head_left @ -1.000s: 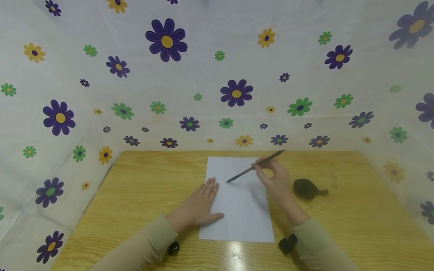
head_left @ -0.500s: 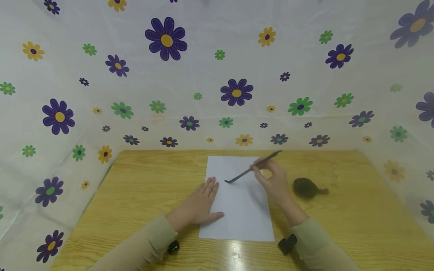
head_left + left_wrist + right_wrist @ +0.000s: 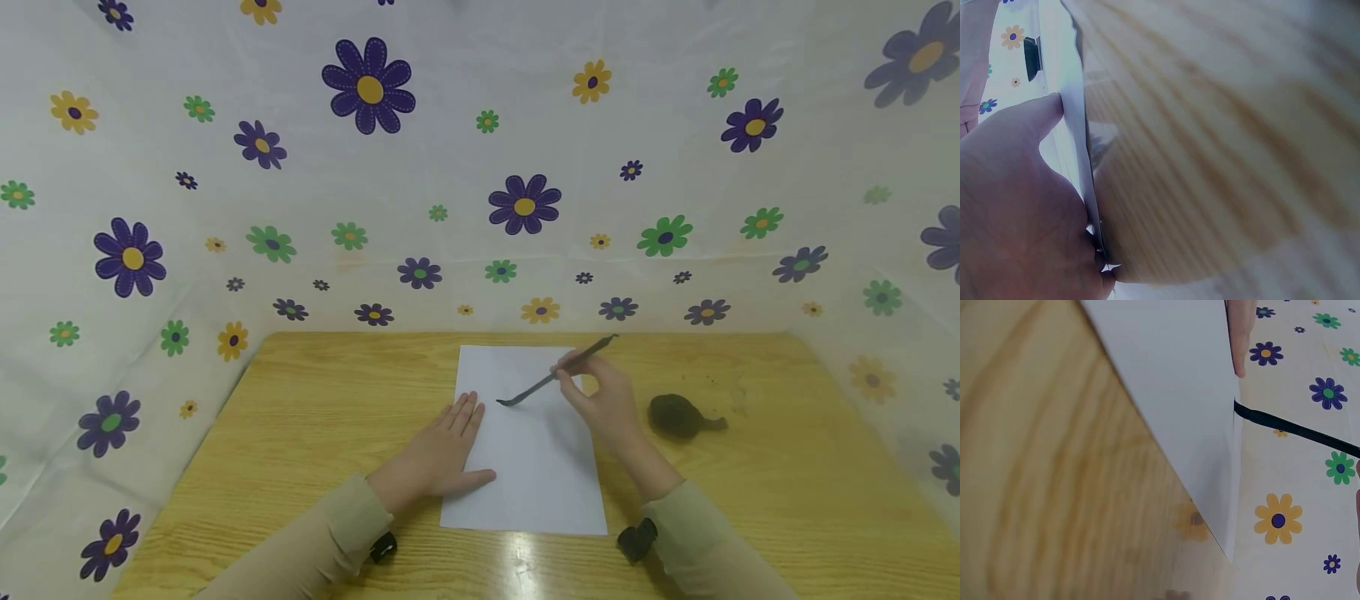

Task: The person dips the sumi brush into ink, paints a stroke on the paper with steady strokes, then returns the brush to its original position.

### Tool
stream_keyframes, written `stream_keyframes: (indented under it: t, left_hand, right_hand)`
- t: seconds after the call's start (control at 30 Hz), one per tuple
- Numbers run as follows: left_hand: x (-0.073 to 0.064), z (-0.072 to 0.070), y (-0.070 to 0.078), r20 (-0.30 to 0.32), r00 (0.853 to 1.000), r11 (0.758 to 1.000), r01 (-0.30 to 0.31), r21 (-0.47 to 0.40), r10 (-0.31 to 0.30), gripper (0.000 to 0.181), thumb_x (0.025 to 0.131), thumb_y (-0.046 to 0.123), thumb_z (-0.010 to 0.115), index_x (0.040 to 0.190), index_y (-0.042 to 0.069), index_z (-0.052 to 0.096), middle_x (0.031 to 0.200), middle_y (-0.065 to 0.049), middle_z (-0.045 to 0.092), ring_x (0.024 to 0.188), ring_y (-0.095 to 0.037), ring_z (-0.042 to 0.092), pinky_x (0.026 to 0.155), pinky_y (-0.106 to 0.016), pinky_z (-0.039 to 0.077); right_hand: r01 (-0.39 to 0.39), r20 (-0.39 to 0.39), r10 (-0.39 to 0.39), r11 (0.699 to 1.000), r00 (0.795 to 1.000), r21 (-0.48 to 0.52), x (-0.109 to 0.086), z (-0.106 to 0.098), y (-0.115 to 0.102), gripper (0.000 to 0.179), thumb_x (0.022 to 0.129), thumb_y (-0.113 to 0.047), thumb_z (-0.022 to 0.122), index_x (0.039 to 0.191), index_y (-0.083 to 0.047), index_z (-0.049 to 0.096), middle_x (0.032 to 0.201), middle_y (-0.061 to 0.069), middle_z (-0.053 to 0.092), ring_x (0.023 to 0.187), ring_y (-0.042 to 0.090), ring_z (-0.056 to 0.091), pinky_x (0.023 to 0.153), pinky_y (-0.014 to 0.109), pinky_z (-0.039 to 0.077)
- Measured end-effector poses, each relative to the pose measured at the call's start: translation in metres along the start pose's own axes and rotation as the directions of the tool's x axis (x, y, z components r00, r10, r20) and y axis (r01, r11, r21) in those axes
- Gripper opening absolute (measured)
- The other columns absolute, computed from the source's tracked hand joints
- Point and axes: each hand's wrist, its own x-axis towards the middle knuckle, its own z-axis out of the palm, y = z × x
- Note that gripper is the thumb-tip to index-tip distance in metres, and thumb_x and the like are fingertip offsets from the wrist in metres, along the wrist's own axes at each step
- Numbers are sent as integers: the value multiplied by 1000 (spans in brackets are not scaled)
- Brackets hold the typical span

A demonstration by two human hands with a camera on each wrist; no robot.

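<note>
A sheet of white paper (image 3: 532, 492) lies on the wooden table. My left hand (image 3: 438, 454) rests on its left edge with the fingers straight and the thumb spread. In the left wrist view, the thumb (image 3: 1044, 115) reaches over the paper's edge. My right hand (image 3: 603, 396) pinches a dark paintbrush (image 3: 536, 386) partway along its handle, slanted down to the left. The brush's bent tip touches the upper part of the paper, also visible in the right wrist view, where the brush (image 3: 1291, 427) meets the sheet. I cannot make out any mark at the tip.
Right of the paper sits a dark, rounded object with a stem-like tail (image 3: 678, 417). Small specks lie on the table behind it. A white cloth with printed flowers (image 3: 442, 167) hangs around the back and sides. Black wrist devices (image 3: 637, 540) sit below both sleeves.
The brush tip has come down onto the paper and bent, shifting slightly left. My right hand has moved slightly left with it, while my left hand stays in place.
</note>
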Motion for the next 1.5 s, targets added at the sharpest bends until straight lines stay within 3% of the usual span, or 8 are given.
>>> stream_keyframes:
  t: [0.2,0.43,0.7,1.0,1.13,1.37,1.5]
  left_hand:
    - [-1,-3,2,7,1000,1000,3,5,-3,102,102,73,46,169,1,18,179,-19,10,168,-33,11,137,-43,20]
    - [-2,-5,3,10,1000,1000,-3,4,3,102,102,72,46,169,1,19,179,-20,10,168,-33,11,136,-44,20]
    - [-2,-5,3,7,1000,1000,-4,1,4,102,102,72,46,169,0,18,179,-20,10,168,-33,11,136,-44,20]
    - [-2,-6,3,10,1000,1000,-1,-5,1,102,102,72,46,169,0,18,179,-20,10,168,-33,10,136,-44,20]
    - [-2,-5,3,8,1000,1000,-1,-12,1,102,102,72,47,169,0,18,179,-20,9,168,-34,10,136,-45,20]
    - [-2,-5,2,-1,1000,1000,-5,-12,5,102,102,71,47,169,0,18,179,-20,10,168,-34,11,136,-45,20]
    - [-2,-5,2,-2,1000,1000,-6,-7,6,102,102,72,47,169,-1,18,179,-20,10,167,-35,11,136,-45,20]
  right_hand:
    - [-16,-5,16,1000,1000,5,-1,-1,1,18,87,11,76,103,1,74,99,13,82,89,25,76,91,6,50]
    - [-20,-9,20,1000,1000,9,-1,-6,2,18,88,10,76,103,-1,74,99,12,81,91,8,73,90,6,51]
    - [9,-38,-10,1000,999,-24,-1,-11,7,15,88,9,76,101,1,75,99,14,81,88,30,77,91,3,49]
    - [22,-67,-25,999,997,-32,-3,-20,14,21,84,15,76,100,2,76,98,15,81,86,33,75,91,2,48]
    - [11,-72,-15,999,997,-52,-3,-26,15,19,85,13,77,100,2,76,97,16,81,88,28,75,92,3,48]
    - [-11,-69,6,997,998,-70,-5,-35,18,17,87,10,77,101,1,75,99,16,80,95,-5,67,94,3,47]
    - [-4,-75,-1,998,997,-65,-7,-39,21,16,87,9,76,101,1,75,100,16,80,96,-13,63,94,3,47]
